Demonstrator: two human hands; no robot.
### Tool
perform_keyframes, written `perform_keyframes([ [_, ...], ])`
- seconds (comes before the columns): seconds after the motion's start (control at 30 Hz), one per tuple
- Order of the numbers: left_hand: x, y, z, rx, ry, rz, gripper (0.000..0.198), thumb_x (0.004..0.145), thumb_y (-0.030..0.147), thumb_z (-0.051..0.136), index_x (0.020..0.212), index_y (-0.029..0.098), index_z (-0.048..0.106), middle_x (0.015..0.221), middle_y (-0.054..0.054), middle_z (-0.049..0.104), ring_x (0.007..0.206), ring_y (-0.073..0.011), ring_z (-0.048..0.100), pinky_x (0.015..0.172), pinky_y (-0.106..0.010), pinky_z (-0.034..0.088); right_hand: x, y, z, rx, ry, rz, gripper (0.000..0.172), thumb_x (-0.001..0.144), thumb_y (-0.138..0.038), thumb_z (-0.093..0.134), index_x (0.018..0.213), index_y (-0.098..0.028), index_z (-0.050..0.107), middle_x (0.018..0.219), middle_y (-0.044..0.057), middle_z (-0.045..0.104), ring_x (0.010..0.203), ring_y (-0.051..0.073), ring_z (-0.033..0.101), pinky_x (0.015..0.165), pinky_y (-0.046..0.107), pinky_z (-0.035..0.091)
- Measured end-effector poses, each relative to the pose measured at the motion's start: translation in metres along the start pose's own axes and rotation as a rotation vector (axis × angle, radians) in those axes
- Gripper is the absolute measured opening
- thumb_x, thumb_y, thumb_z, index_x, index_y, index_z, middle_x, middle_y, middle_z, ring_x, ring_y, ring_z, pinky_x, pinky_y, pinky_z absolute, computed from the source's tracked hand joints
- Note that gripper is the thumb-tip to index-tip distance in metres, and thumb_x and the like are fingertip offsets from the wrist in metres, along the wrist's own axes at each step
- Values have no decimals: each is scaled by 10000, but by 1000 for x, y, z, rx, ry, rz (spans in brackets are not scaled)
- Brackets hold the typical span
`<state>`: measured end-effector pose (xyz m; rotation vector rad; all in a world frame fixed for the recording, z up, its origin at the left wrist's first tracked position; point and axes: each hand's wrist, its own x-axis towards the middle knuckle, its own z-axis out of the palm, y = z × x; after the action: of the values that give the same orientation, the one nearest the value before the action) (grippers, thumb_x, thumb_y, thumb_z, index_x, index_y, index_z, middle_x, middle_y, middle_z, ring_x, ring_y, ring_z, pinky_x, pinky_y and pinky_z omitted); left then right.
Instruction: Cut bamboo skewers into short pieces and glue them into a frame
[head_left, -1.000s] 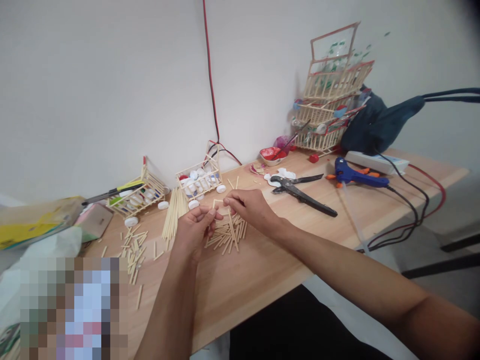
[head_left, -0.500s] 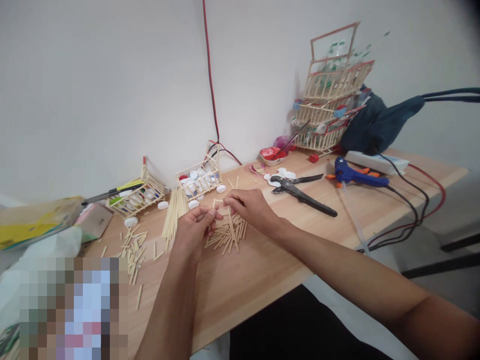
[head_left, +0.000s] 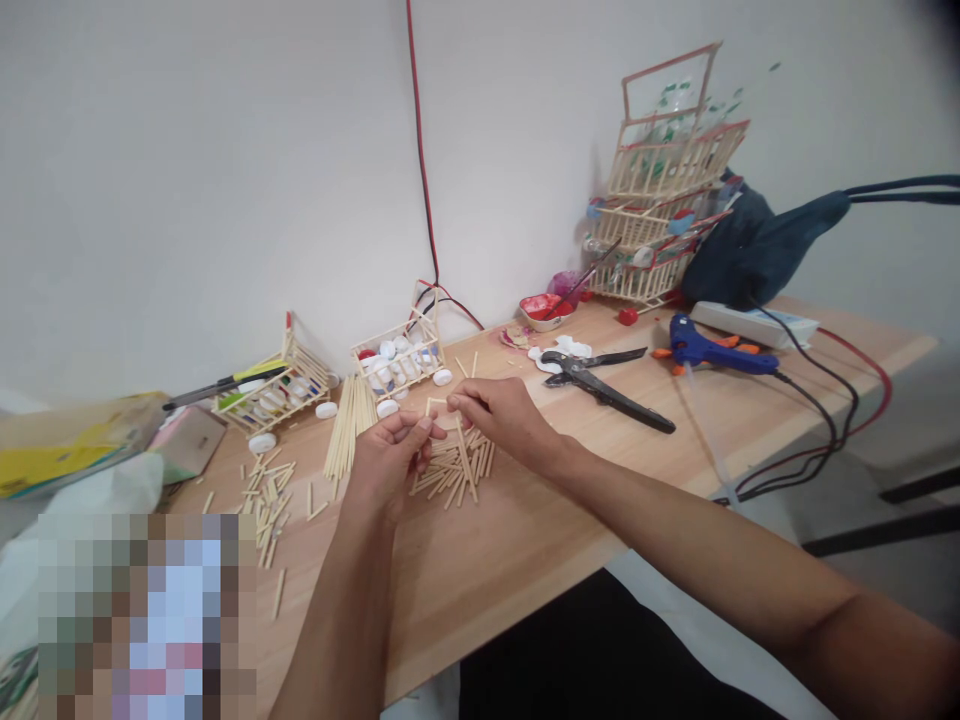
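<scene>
Between my hands is a small frame of thin wooden sticks point(head_left: 436, 402), joined at corners. My left hand point(head_left: 394, 450) pinches its left side. My right hand point(head_left: 502, 412) has thumb and fingers closed on its right side, where one long stick point(head_left: 466, 460) slants down. Under and behind the hands lies a loose pile of short sticks point(head_left: 448, 478). A bundle of long sticks point(head_left: 346, 430) rests just beyond my left hand. More short cut pieces point(head_left: 270, 495) are scattered to the left.
Two stick carts point(head_left: 274, 398) point(head_left: 401, 362) hold bottle caps near the wall. To the right are black cutters point(head_left: 611, 390), a blue glue gun point(head_left: 712, 348), a red paint dish point(head_left: 546, 310) and stacked stick baskets point(head_left: 652, 215). Cables point(head_left: 825, 440) hang at the right edge.
</scene>
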<state>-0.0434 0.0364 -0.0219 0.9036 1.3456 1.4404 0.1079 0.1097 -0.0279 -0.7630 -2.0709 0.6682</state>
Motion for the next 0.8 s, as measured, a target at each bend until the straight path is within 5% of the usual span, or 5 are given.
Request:
perform_keyframes([
  [0.8, 0, 2, 1, -33, 21, 3, 363, 499, 375, 838, 684, 114, 666, 661, -49, 661, 453, -57, 446, 395, -181, 302, 1, -2, 0, 31, -21, 38, 257, 909, -236, 492, 718, -157, 645, 597, -25, 617, 569, 81, 530, 607, 191, 349],
])
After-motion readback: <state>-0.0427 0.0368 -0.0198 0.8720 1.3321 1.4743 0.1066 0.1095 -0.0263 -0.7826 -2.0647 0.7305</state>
